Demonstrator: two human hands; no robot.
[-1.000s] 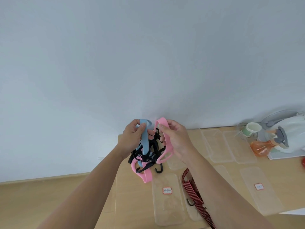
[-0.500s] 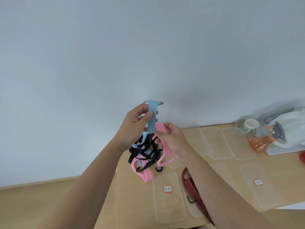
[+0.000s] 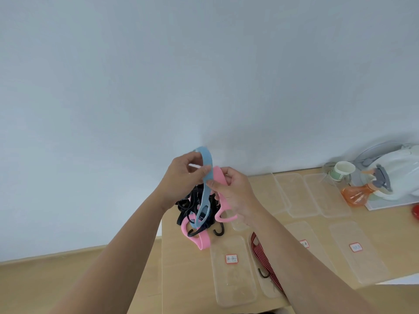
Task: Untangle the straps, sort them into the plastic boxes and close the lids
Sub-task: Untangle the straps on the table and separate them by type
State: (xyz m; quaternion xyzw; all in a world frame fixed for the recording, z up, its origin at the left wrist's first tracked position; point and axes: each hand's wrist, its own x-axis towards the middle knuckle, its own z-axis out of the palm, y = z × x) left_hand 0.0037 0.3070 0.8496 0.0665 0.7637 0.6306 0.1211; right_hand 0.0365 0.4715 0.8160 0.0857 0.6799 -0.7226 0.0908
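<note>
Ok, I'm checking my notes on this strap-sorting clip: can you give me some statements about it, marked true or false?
1. The left hand grips the blue strap. True.
2. The blue strap hangs free of the black straps. False: its lower end sits in that tangle.
3. The right hand is empty. False: it holds the pink strap.
4. A red striped strap lies apart from the tangle. True.
5. The spray bottle is green. False: orange.
</note>
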